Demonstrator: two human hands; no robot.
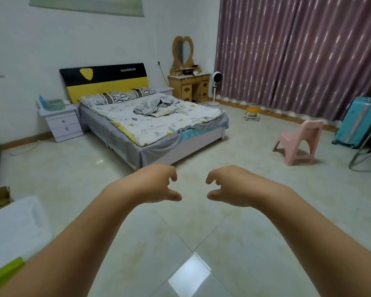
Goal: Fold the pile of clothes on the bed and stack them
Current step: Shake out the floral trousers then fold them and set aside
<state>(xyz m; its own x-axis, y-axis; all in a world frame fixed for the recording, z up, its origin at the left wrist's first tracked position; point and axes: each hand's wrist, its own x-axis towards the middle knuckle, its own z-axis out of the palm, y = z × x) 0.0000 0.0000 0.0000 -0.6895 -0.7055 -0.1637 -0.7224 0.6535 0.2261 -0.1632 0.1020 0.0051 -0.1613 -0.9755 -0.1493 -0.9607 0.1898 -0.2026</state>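
the fingers are loosely curled and nothing is held by the left hand [156,185] or the right hand [229,186]. both hands are held out over the floor [201,221], well apart from the bed [150,125]. the pile of clothes [156,107] is seen crumpled in the middle of the bed. it is judged to be soft, light and floppy. each piece is best picked up by an edge or two corners.

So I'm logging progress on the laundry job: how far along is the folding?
Nothing looks done: the pile of clothes lies crumpled on the bed, with no folded stack in sight. Nothing is in hand either; the left hand and right hand hang empty, fingers loosely curled, over the floor. Walking over, folding and stacking all remain.
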